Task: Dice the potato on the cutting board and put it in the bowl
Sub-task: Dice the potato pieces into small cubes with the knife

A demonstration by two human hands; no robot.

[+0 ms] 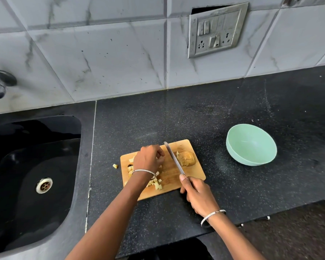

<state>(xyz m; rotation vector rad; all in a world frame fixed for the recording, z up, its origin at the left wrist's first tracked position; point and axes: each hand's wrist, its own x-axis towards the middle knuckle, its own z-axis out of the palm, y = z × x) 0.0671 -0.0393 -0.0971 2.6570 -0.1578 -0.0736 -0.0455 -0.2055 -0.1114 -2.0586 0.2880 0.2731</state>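
While the right hand point(197, 196) grips the knife point(174, 159) beside the uncut potato point(187, 158) on the cutting board point(192, 172), the left hand point(148, 158) curls over diced pieces point(156, 183), its hold unclear, and the bowl point(251, 147) sits apart on the desk point(176, 119).

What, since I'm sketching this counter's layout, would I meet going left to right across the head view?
sink → stray potato cube → left hand → knife → uncut potato piece → bowl
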